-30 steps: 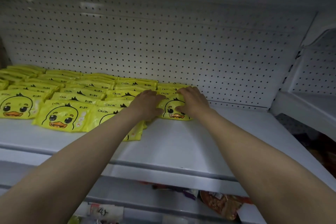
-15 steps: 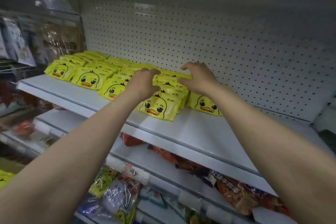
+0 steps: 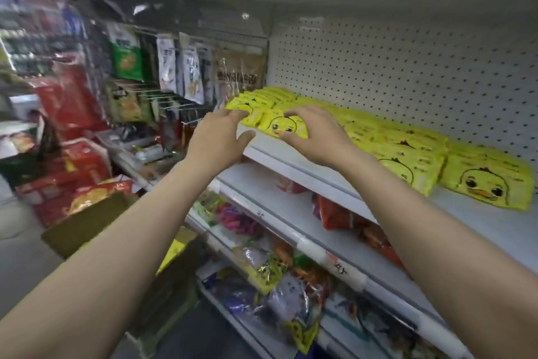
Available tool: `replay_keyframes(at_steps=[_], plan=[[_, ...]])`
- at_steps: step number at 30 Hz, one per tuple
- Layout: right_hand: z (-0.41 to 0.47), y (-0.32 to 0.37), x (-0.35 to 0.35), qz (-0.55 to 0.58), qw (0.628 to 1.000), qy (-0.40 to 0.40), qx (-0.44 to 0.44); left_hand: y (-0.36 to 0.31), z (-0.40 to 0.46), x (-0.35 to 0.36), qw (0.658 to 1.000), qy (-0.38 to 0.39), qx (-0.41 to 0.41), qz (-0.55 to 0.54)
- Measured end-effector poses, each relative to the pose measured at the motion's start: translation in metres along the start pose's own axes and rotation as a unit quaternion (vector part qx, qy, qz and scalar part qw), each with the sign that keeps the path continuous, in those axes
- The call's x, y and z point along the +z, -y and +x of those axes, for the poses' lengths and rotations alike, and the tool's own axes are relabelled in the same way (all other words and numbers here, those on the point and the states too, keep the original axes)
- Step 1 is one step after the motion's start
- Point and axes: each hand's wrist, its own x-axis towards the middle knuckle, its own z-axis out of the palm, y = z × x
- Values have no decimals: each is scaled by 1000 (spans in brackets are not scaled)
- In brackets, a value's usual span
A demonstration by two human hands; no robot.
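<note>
We have both hands at the left end of the white shelf (image 3: 294,162), mid-frame, where the yellow duck packs (image 3: 407,154) lie in overlapping rows running towards the right edge. Our left hand (image 3: 219,140) is open, straight fingers resting on the end pack (image 3: 236,104), thumb down at the shelf's front lip. Our right hand (image 3: 316,134), just beside it, arches over the duck-face pack (image 3: 283,125), fingertips on top and thumb at its near edge; we cannot tell whether it grips.

packs (image 3: 286,125) bright yellow, black-outlined duck face, orange beak. shelf (image 3: 302,165) white. back panel (image 3: 407,73) white, dotted with holes. lower-shelf bags (image 3: 334,214) red-orange. box (image 3: 87,224) brown.
</note>
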Motion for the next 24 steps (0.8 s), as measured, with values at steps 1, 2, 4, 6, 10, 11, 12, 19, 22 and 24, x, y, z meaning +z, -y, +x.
replay_keyframes(at_steps=[1,2,4,6,10,11,12,19,22,24], plan=[[6,19,13,9,1000,7,-7,21,-7,-10,1000,3,-7,11],[13,39,25,16,1000,15,-13,42,-15,-20,1000,5,-14,20],[25,77,49,25,999,27,-28,80,-30,-37,999,5,-29,40],[36,112,71,39,998,36,-42,113,-45,-52,998,7,-42,56],[57,165,114,71,994,54,-63,174,-68,-68,995,12,-74,61],[63,174,124,74,993,62,-67,187,-71,-68,995,15,-78,60],[68,183,133,75,992,71,-71,200,-73,-68,995,18,-82,61],[128,213,220,93,982,118,-114,288,-70,-37,988,22,-140,66],[163,214,271,98,976,147,-130,334,-59,-12,983,40,-161,76],[188,213,307,105,970,171,-134,364,-49,8,979,59,-177,82]])
